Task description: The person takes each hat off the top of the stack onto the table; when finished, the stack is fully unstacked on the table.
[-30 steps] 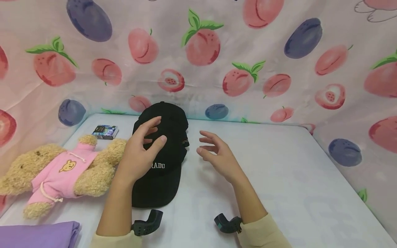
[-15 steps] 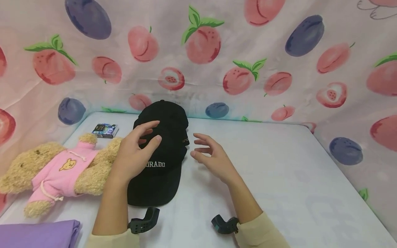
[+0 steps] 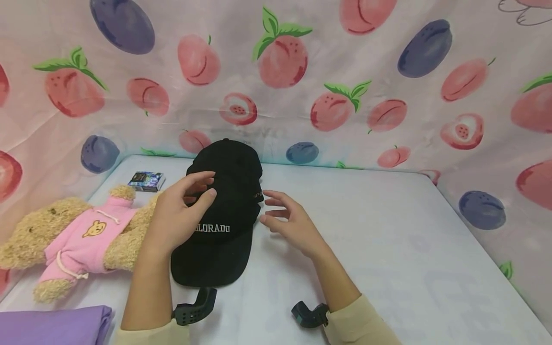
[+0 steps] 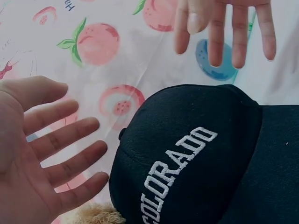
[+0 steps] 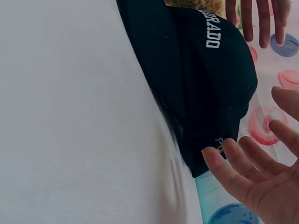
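Note:
Black baseball caps [image 3: 224,258] lie nested in a row on the white table, the front one with COLORADO in white letters and its brim toward me. Over the left side of the caps hovers my left hand [image 3: 178,211], fingers loosely bent and nothing held; it hides part of the caps. My right hand [image 3: 295,223] is at their right side, its fingertips right at the edge, also holding nothing. In the left wrist view the fingers of the left hand [image 4: 56,158] are spread beside the crown [image 4: 187,140]. The right wrist view has the right hand [image 5: 257,177] near the rear cap's lettering.
To the left lies a teddy bear [image 3: 90,239] in a pink outfit. Behind it is a small dark patterned box [image 3: 146,181]. Folded purple cloth [image 3: 51,328] rests at the near left corner. A fruit-print curtain [image 3: 276,115] hangs around the table [image 3: 388,249].
The left hand has drifted left and slightly down, uncovering more of the COLORADO lettering. My right hand has moved left, closer to the caps. The caps have stayed in place.

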### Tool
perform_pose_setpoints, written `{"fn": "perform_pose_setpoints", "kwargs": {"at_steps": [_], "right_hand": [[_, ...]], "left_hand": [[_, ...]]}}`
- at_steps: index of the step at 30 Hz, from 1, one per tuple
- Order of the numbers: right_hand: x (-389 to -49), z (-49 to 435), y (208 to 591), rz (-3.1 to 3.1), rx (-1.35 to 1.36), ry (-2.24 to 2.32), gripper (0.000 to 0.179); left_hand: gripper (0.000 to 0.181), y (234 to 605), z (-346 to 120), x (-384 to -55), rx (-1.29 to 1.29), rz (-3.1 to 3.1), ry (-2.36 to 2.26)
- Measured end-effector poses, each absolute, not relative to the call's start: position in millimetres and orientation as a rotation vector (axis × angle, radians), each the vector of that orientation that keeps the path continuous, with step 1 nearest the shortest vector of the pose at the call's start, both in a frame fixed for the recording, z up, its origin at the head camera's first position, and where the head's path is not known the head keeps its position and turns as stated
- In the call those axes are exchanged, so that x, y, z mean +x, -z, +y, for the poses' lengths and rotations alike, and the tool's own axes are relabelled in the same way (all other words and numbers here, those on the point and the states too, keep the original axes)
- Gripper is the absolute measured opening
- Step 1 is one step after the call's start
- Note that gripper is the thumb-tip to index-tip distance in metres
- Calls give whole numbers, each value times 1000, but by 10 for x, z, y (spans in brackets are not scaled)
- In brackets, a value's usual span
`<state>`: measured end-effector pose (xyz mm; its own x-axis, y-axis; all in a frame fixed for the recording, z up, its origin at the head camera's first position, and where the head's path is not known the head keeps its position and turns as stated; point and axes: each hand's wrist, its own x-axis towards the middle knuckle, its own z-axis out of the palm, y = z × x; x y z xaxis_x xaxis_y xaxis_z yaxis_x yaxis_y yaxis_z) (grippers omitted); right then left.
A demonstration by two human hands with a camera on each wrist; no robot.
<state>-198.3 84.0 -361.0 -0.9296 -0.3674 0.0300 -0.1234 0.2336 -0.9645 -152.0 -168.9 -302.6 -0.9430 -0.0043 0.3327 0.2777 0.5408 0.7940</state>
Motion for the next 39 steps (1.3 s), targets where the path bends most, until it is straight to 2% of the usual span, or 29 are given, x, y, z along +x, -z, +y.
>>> {"fn": "perform_pose_setpoints", "kwargs": {"at_steps": [14,23,32,36,39], "right_hand": [[-1972,793,3705,2202,-441,1771,60],[-1957,765,3726,2184,-416,1761,60],[-1962,757,3756,2146,-418,1782,61],[-1966,740,3770,2137,-417,1771,59],[-1970,732,3789,2137,-408,1765,57]], "left_hand": [[41,2944,-1792,-1432,-222,-2617,1413],[33,2920,-1834,-1427,-188,-2909,1333],[37,2935,-1835,-1419,-251,-3011,1358],[33,2939,-1856,-1405,-138,-3087,1255],[37,2935,-1856,-1402,1,-3184,1125]]}}
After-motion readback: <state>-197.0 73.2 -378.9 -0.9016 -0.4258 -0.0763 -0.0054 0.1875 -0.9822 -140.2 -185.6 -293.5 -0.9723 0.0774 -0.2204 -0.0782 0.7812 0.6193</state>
